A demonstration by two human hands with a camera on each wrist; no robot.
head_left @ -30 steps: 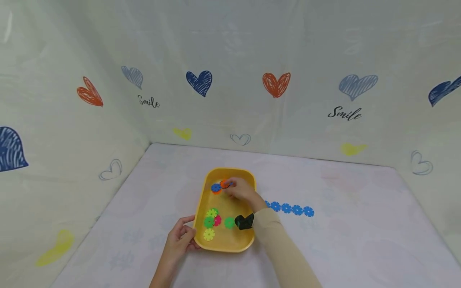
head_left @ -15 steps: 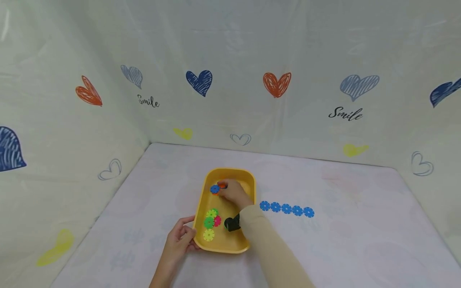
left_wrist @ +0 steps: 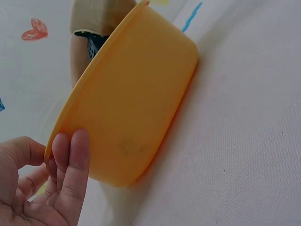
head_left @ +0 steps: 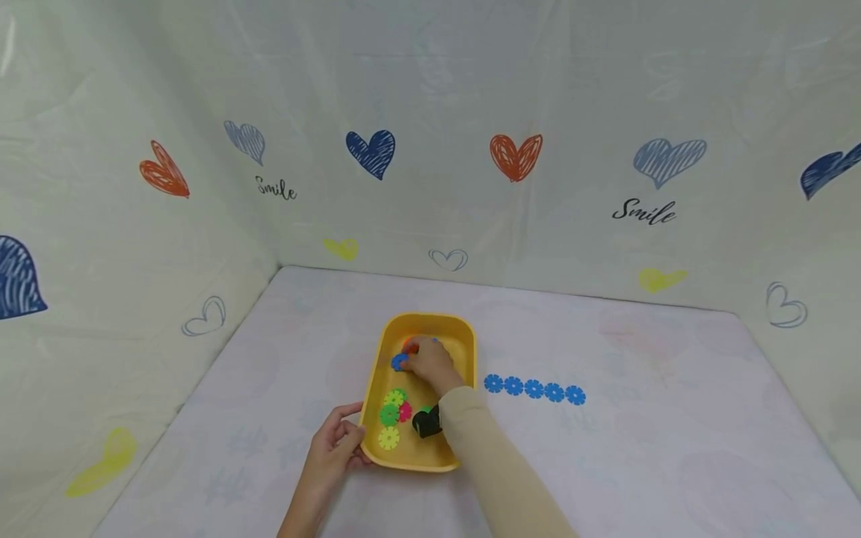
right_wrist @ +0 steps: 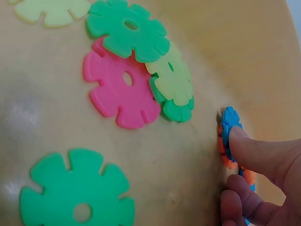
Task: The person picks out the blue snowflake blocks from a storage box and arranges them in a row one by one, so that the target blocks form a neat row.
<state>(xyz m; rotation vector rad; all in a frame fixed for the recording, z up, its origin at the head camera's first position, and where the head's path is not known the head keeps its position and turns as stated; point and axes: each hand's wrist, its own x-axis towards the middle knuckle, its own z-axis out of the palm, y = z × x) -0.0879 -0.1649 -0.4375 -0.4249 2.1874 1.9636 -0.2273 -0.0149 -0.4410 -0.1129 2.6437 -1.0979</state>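
Observation:
A yellow tray (head_left: pixel 464 351) sits on the pale table. My left hand (head_left: pixel 346 437) grips its near-left corner, fingers (left_wrist: pixel 70 160) on the outer wall (left_wrist: pixel 136 99) and thumb over the rim. My right hand (head_left: pixel 412 362) reaches into the tray's far end and pinches a blue snowflake disc (head_left: pixel 400 362) that lies against an orange disc (head_left: pixel 409 344). In the right wrist view a fingertip (right_wrist: pixel 254 150) presses on the blue disc (right_wrist: pixel 229 125), with the orange disc (right_wrist: pixel 220 143) behind it. My right hand's (right_wrist: pixel 230 165) other fingers curl below.
Pink (right_wrist: pixel 120 89), green (right_wrist: pixel 129 33), lime (right_wrist: pixel 174 77) and pale yellow (right_wrist: pixel 51 9) discs lie loose in the tray's near half, with another green disc (right_wrist: pixel 75 197). A row of joined blue discs (head_left: pixel 534 390) lies on the table right of the tray. Heart-printed walls enclose the table.
My right hand has shifted left and nearer inside the tray, taking the blue disc along. The left hand has stayed on the tray's corner.

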